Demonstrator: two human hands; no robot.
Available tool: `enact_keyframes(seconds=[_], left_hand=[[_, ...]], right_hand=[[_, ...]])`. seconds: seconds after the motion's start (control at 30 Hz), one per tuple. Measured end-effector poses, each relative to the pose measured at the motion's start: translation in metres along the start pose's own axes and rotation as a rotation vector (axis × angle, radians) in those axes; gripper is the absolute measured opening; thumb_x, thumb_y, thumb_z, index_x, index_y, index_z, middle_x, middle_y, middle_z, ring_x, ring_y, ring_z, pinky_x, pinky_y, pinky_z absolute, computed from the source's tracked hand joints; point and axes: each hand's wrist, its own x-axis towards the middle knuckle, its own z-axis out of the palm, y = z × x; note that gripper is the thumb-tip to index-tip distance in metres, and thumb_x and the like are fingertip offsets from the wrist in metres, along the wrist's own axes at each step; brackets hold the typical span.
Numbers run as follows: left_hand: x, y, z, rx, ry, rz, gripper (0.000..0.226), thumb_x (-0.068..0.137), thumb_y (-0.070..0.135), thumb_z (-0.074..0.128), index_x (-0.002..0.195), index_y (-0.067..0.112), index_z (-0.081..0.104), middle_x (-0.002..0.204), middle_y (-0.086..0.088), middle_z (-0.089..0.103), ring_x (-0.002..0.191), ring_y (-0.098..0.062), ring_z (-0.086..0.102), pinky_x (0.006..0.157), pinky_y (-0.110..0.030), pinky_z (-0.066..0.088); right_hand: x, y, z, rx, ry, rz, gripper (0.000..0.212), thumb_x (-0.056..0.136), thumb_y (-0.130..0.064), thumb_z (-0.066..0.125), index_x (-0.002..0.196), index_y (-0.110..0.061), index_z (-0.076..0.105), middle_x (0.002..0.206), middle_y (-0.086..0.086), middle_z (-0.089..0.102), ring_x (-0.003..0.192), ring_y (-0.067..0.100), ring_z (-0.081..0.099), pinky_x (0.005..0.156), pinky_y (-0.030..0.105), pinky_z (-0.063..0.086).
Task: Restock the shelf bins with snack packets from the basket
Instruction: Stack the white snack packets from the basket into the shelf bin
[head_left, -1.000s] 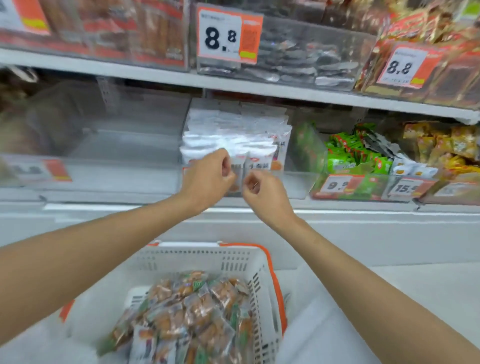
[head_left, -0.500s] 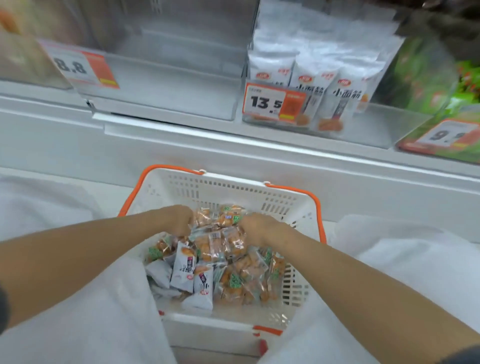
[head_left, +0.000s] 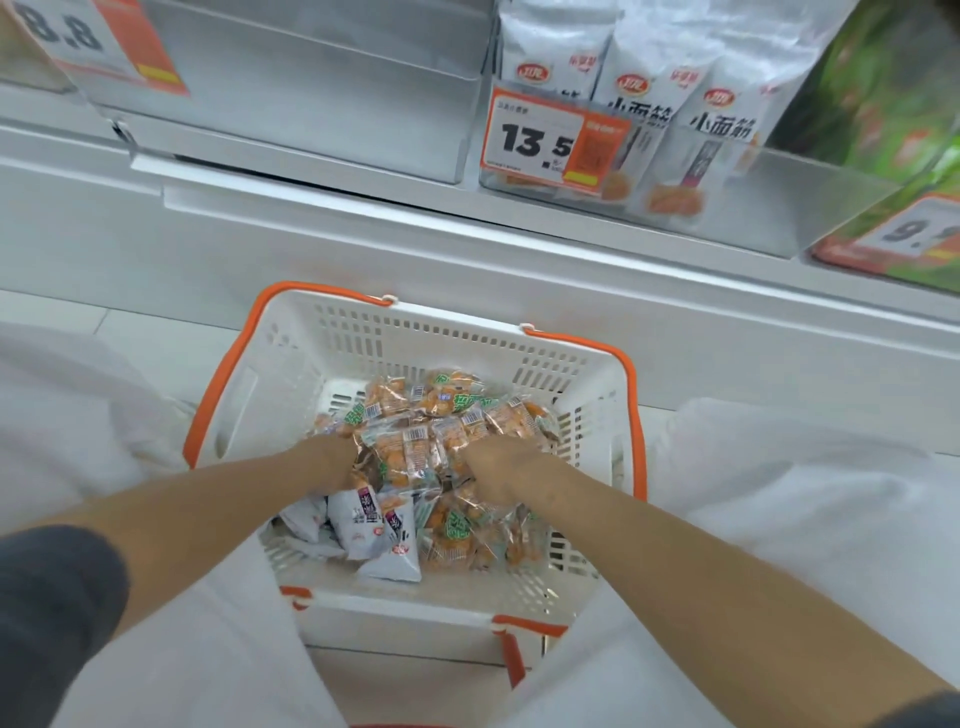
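Observation:
A white basket (head_left: 291, 395) with orange handles stands on the floor below me. It holds several clear snack packets (head_left: 415, 415) with orange contents and a few white packets (head_left: 363, 525). Both hands are down in the pile. My left hand (head_left: 332, 462) grips packets at the left side of the heap, fingers buried among them. My right hand (head_left: 498, 467) grips packets at the right side. Above, a clear shelf bin (head_left: 748, 208) with a 13.5 price tag holds upright white packets (head_left: 722, 104). Left of it is a clear bin (head_left: 332, 93) with nothing visible inside.
A white cabinet ledge (head_left: 467, 249) runs between basket and shelf. A bin of green packets (head_left: 893, 156) sits at the far right. An 8.8 price tag (head_left: 98, 47) hangs at the upper left. White cloth (head_left: 779, 519) flanks the basket on both sides.
A second ago both hands were up at the white-packet bin. They came down into the basket, my view tilted down, and now they gather the orange packets into a heap between them.

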Motion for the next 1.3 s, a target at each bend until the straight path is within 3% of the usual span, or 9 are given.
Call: enact_keyframes(seconds=[0.17, 0.27, 0.33, 0.43, 0.63, 0.83, 0.93, 1.03, 1.3], left_hand=[[-0.016, 0.019, -0.032, -0.141, 0.031, -0.066, 0.040, 0.090, 0.035, 0.066, 0.113, 0.002, 0.061, 0.090, -0.001, 0.061, 0.079, -0.014, 0.058, 0.066, -0.018, 0.047], [-0.043, 0.034, -0.077, -0.283, 0.174, -0.066, 0.052, 0.088, 0.026, 0.069, 0.131, 0.002, 0.051, 0.109, -0.005, 0.057, 0.093, -0.018, 0.056, 0.072, -0.020, 0.046], [-0.066, 0.041, -0.110, -0.472, 0.259, -0.021, 0.069, 0.089, 0.020, 0.068, 0.147, 0.006, 0.033, 0.133, -0.010, 0.052, 0.102, -0.022, 0.058, 0.073, -0.023, 0.048], [-0.097, 0.047, -0.144, -0.951, 0.303, 0.057, 0.077, 0.087, 0.009, 0.070, 0.150, 0.017, 0.027, 0.123, -0.009, 0.057, 0.090, -0.022, 0.062, 0.061, -0.026, 0.056], [-0.113, 0.053, -0.156, -1.454, 0.210, 0.079, 0.061, 0.088, 0.005, 0.068, 0.142, 0.017, 0.042, 0.121, -0.012, 0.057, 0.094, -0.021, 0.064, 0.070, -0.031, 0.061], [-0.101, 0.058, -0.154, -1.362, 0.272, 0.123, 0.074, 0.076, 0.016, 0.082, 0.135, 0.019, 0.038, 0.125, -0.013, 0.056, 0.098, -0.026, 0.068, 0.072, -0.032, 0.060], [-0.106, 0.051, -0.155, -1.144, 0.196, 0.224, 0.065, 0.071, 0.022, 0.086, 0.127, 0.017, 0.053, 0.113, -0.008, 0.068, 0.095, -0.021, 0.070, 0.081, -0.031, 0.058], [-0.115, 0.054, -0.153, -0.834, 0.153, 0.283, 0.053, 0.068, 0.037, 0.086, 0.112, 0.015, 0.064, 0.110, -0.001, 0.069, 0.102, -0.016, 0.065, 0.086, -0.027, 0.051], [-0.125, 0.081, -0.142, -0.831, -0.011, 0.438, 0.052, 0.076, 0.050, 0.068, 0.119, 0.020, 0.062, 0.112, -0.003, 0.070, 0.100, -0.013, 0.067, 0.085, -0.027, 0.052]], right_hand=[[-0.006, 0.008, -0.012, 0.087, 0.053, -0.004, 0.016, 0.091, -0.004, 0.054, 0.102, -0.004, 0.066, 0.094, 0.011, 0.065, 0.086, 0.026, 0.063, 0.071, 0.035, 0.052], [-0.009, 0.011, -0.027, 0.212, 0.171, 0.041, 0.016, 0.090, -0.007, 0.055, 0.098, -0.005, 0.069, 0.100, 0.013, 0.069, 0.088, 0.029, 0.066, 0.075, 0.038, 0.054], [-0.016, 0.013, -0.040, 0.385, 0.227, 0.066, 0.021, 0.094, -0.018, 0.057, 0.100, -0.003, 0.069, 0.099, 0.015, 0.069, 0.083, 0.027, 0.064, 0.076, 0.037, 0.053], [-0.035, 0.017, -0.062, 0.602, 0.260, 0.061, 0.049, 0.096, -0.046, 0.054, 0.104, 0.000, 0.069, 0.098, 0.022, 0.069, 0.074, 0.023, 0.060, 0.070, 0.032, 0.048], [-0.072, 0.036, -0.091, 1.487, 0.076, 0.072, 0.037, 0.100, -0.037, 0.052, 0.125, -0.009, 0.052, 0.122, 0.022, 0.059, 0.100, 0.036, 0.068, 0.084, 0.041, 0.058], [-0.063, 0.040, -0.115, 1.754, 0.618, 0.181, 0.033, 0.086, -0.015, 0.073, 0.115, -0.003, 0.063, 0.114, 0.020, 0.067, 0.097, 0.031, 0.066, 0.069, 0.033, 0.054], [-0.070, 0.038, -0.116, 1.752, 0.621, 0.109, 0.011, 0.086, -0.012, 0.072, 0.096, -0.008, 0.070, 0.102, 0.019, 0.072, 0.087, 0.027, 0.066, 0.080, 0.036, 0.053], [-0.079, 0.037, -0.109, 1.742, 0.562, 0.060, 0.020, 0.088, -0.014, 0.070, 0.106, -0.006, 0.068, 0.100, 0.015, 0.072, 0.085, 0.023, 0.067, 0.080, 0.031, 0.055], [-0.084, 0.034, -0.094, 1.614, 0.580, 0.058, 0.012, 0.090, -0.022, 0.069, 0.098, -0.015, 0.073, 0.093, 0.008, 0.074, 0.084, 0.021, 0.067, 0.084, 0.032, 0.056]])
